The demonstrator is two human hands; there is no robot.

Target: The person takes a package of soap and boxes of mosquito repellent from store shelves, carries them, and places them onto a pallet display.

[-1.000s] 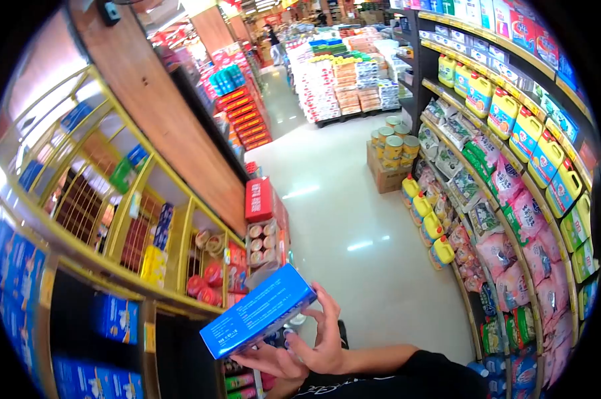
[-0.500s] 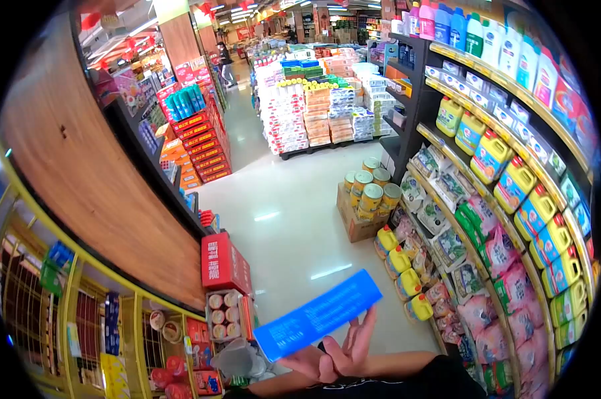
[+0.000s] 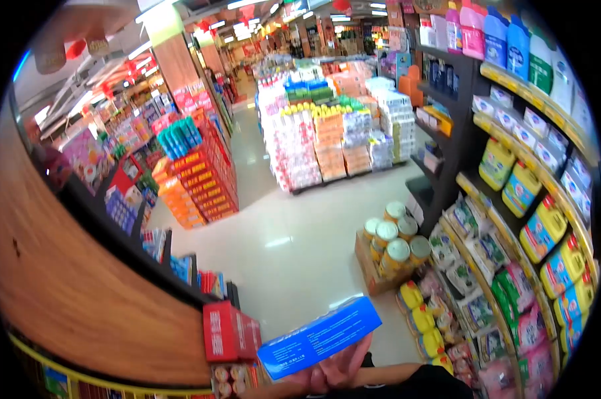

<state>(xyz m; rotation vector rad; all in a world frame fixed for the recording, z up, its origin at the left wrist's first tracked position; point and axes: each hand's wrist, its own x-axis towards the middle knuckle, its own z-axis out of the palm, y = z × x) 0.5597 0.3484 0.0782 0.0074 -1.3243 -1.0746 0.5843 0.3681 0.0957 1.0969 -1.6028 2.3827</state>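
A flat, rectangular blue cardboard box with white printing (image 3: 320,339) was at six o'clock, tilted so that its right end stood higher. The right hand (image 3: 349,359) had its fingers bent against the box from below and behind, gripping it. The left hand (image 3: 305,380) was under the box's lower edge, mostly hidden, so how far it was open I cannot tell. Beyond the box spread a pale, glossy floor (image 3: 287,279). A bright red cardboard carton with white lettering (image 3: 222,332) sat at seven o'clock, near the box's left end. At four o'clock, round gold tins with pale lids (image 3: 398,251) filled a brown cardboard carton (image 3: 380,282). Yellow plastic jugs with red caps (image 3: 543,229) lined a shelf at three o'clock, and a brown wooden panel (image 3: 81,292) stood at eight o'clock
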